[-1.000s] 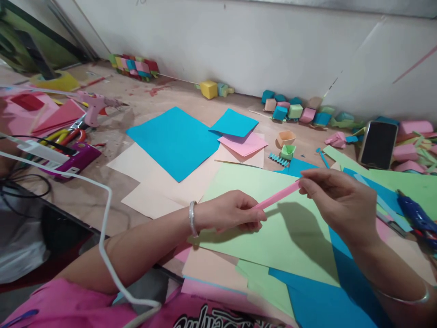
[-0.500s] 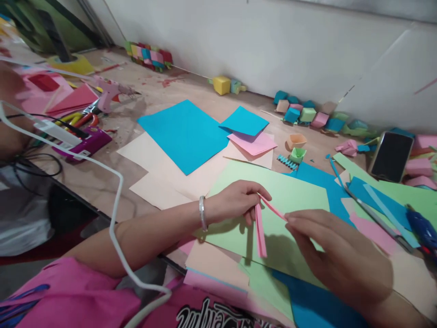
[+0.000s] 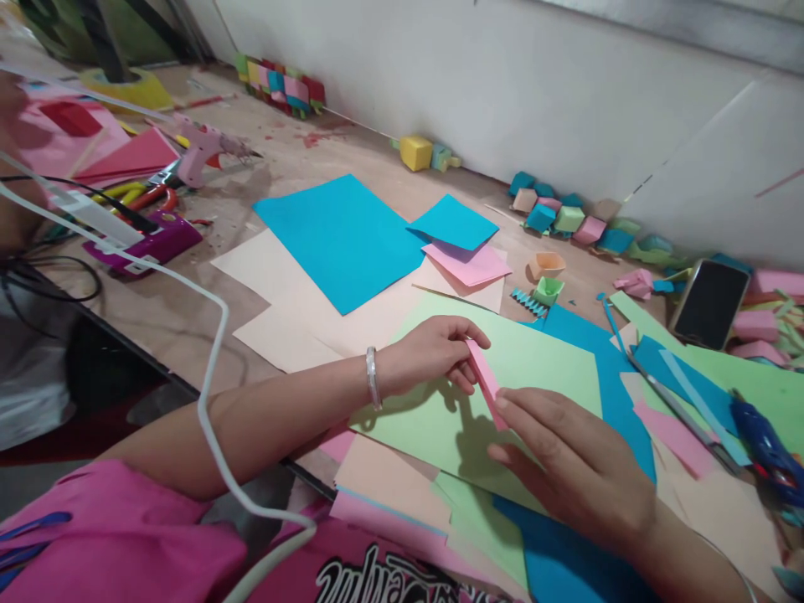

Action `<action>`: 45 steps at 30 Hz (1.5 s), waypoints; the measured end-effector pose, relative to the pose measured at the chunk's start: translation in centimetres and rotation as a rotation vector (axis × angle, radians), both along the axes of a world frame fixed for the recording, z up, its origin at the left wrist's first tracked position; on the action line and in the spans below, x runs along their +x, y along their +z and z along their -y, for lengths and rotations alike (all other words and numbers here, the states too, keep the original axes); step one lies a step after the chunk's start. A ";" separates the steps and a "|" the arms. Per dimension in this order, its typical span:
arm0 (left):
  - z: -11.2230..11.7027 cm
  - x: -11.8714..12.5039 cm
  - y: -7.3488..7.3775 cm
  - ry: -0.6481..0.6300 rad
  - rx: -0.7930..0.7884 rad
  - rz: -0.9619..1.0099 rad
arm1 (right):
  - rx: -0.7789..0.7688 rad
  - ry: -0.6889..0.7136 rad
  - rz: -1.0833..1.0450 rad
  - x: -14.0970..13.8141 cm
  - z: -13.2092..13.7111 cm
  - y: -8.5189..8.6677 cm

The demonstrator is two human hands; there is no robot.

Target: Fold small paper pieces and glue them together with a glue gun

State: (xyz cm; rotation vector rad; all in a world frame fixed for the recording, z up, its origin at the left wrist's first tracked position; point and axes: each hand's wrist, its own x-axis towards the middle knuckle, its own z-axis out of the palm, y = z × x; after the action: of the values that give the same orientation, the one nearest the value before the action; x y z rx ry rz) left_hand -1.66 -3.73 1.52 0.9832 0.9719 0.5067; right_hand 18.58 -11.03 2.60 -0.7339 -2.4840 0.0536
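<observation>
My left hand (image 3: 436,353) pinches the upper end of a folded pink paper strip (image 3: 484,378) over a light green sheet (image 3: 533,360). A silver bangle sits on that wrist. My right hand (image 3: 574,465) grips the strip's lower end between thumb and fingers, just below and right of the left hand. Both hands are closed on the strip, which now lies doubled over and short between them.
Blue (image 3: 342,239), peach and pink sheets overlap on the table. A pink glue gun (image 3: 204,149) and purple stapler (image 3: 147,244) lie left, a white cable (image 3: 207,368) crosses in front. Small paper boxes (image 3: 565,218) line the wall; a phone (image 3: 709,303) and blue glue gun (image 3: 763,444) are right.
The straight pink strip held stretched between both hands has been folded in half. My right hand has come down and left, bringing its end to meet the left hand's end.
</observation>
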 end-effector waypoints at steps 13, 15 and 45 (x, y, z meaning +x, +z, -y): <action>0.4 -0.3 0.5 -0.085 0.144 -0.014 | -0.343 -0.564 -0.557 1.1 -1.8 -0.3; 0.4 -0.3 0.5 -0.072 0.243 -0.078 | -0.543 -0.621 -0.765 1.2 -2.8 -0.7; -0.1 -0.4 -1.1 0.291 0.769 -0.252 | -0.780 -0.620 -0.886 1.4 -4.3 -1.8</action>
State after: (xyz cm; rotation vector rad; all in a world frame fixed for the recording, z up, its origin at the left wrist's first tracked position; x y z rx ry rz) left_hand -2.06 -3.59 0.43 1.6278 1.1794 1.0656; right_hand 19.95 -6.77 0.78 -1.3777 -1.2769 0.9266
